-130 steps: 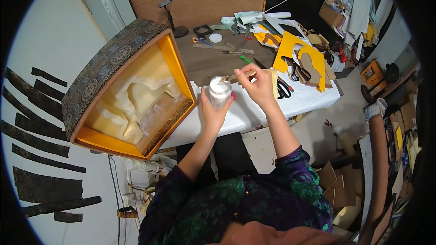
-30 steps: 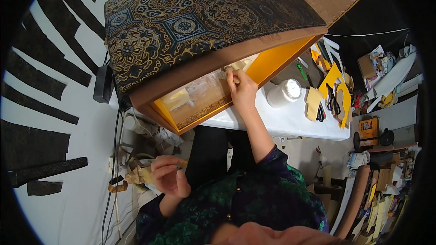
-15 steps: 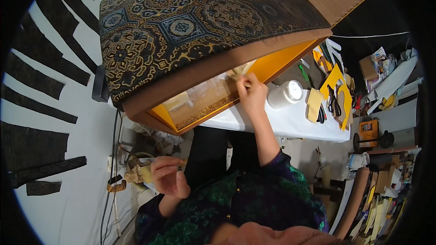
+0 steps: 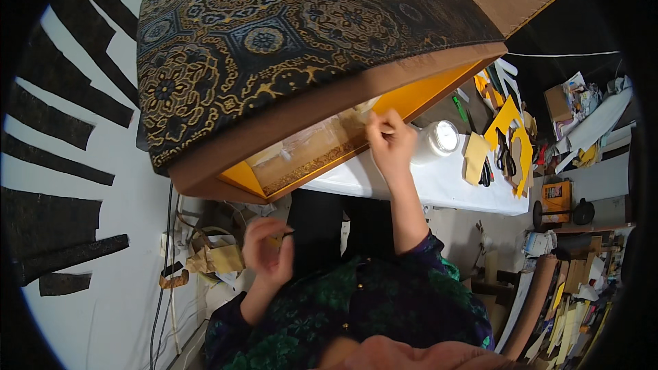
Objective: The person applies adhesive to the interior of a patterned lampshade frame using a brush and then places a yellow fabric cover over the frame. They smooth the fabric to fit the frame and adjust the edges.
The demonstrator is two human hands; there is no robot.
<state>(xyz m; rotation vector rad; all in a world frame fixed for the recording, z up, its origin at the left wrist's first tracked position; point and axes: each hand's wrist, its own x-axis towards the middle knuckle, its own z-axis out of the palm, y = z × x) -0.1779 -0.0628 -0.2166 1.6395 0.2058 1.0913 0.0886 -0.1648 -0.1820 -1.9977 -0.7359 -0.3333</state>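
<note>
A large box (image 4: 260, 41) covered in dark patterned brocade with gold and blue medallions stands tilted in front of me. Brown trim (image 4: 329, 103) edges its opening, and yellow lining (image 4: 428, 92) shows inside. White smears mark the inner brown panel (image 4: 301, 151). My right hand (image 4: 393, 147) is closed in a pinch at the opening's right end; what it holds is mostly hidden. Beside it stands a white jar (image 4: 437, 141). My left hand (image 4: 269, 250) hovers low before my lap, fingers curled toward the thumb, with a tiny dark piece at the fingertips.
The table (image 4: 439, 195) has a white covering. On its right lie a yellow sheet cut-out (image 4: 506, 120), black-handled scissors (image 4: 506, 157), a tan pad (image 4: 474, 157) and a green tool (image 4: 459, 107). Dark strips (image 4: 55, 212) hang on the left wall; cables run beside it.
My right hand has moved slightly right and down, away from the inner panel. The left hand has shifted right and risen a little. The box's left end has swung slightly left.
</note>
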